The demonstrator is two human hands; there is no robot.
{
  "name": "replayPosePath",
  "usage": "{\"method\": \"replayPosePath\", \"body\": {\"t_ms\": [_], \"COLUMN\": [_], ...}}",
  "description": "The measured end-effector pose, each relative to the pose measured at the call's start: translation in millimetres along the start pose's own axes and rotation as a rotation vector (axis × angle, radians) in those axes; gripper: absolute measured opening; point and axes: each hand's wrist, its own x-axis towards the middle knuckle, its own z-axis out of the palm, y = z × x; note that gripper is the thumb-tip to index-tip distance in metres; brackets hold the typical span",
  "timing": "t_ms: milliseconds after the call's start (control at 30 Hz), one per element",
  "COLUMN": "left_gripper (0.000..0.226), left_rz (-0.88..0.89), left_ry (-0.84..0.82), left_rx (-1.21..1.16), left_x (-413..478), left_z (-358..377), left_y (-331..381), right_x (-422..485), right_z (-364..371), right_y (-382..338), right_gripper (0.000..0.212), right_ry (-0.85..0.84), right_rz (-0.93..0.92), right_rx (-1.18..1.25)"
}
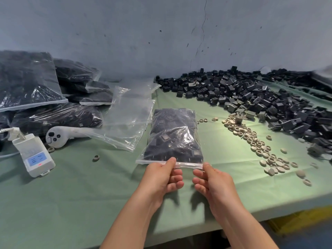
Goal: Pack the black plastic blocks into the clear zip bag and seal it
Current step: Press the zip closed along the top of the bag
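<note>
Green-covered tabletop point(71, 203), seen from the head camera, set against a grey wall.

Loose black plastic blocks point(251, 94) form a broad pile across the far right of the tabletop, up to the wall. A stack of filled bags point(27, 81), each dark with blocks, occupies the far left. Empty clear bags point(129, 114) lie flat and overlapping between that stack and the centre.

The clear zip bag point(173, 137) lies flat at the centre of the tabletop, just right of the empty bags. It is full of black blocks, and its zip strip is the edge nearest the person. The 2 hands hold this strip. The left hand point(161, 177) pinches it near the middle, thumb on top and fingers curled beneath. The right hand point(210, 178) pinches the right corner in the same way. Whether the strip is pressed closed along its length cannot be told.

A white box with a blue display point(34, 155) stands at the near left. A white handheld device point(59, 136) lies just behind it, partly under an empty bag. Small beige rings point(255, 139) trail in a band from the block pile toward the near right, with a few strays by the white box.
</note>
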Motion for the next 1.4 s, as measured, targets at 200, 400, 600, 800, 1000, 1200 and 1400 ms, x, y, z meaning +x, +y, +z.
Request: {"method": "replayPosePath", "body": {"t_ms": [200, 400, 600, 800, 1000, 1200, 1400], "left_gripper": [0.026, 0.028, 0.027, 0.029, 0.030, 0.025, 0.030], "left_rz": [-0.061, -0.045, -0.016, -0.035, -0.079, -0.085, -0.116], "left_ry": [-0.083, -0.097, -0.047, 0.039, 0.203, 0.276, 0.178], "left_rx": [-0.054, 0.054, 0.114, -0.031, -0.194, -0.317, -0.294], "left_x": [-3.0, -5.1, -8.8, -11.6, -5.4, 0.3, -3.2], "left_z": [19.0, 41.7, 54.4, 62.6, 45.9, 13.4, 3.9], "left_y": [-4.5, -13.1, -8.1, -4.3, -2.0, 2.3, 0.0], "right_x": [3.2, 6.1, 8.9, 10.2, 8.8, 10.3, 0.4], "right_z": [1.3, 0.3, -4.5, 0.0, 6.6, -1.8, 3.7], "right_y": [0.1, 1.4, 1.9, 5.4, 2.6, -4.2, 0.6], "right_gripper": [0.023, 0.022, 0.020, 0.023, 0.023, 0.020, 0.027], "right_ry": [0.000, 0.008, -0.032, 0.036, 0.153, 0.169, -0.034], "right_rz": [-0.015, -0.042, -0.079, -0.157, -0.205, -0.177, -0.025], "right_rx": [-0.006, -0.037, -0.011, -0.066, -0.037, 0.044, 0.077]}}
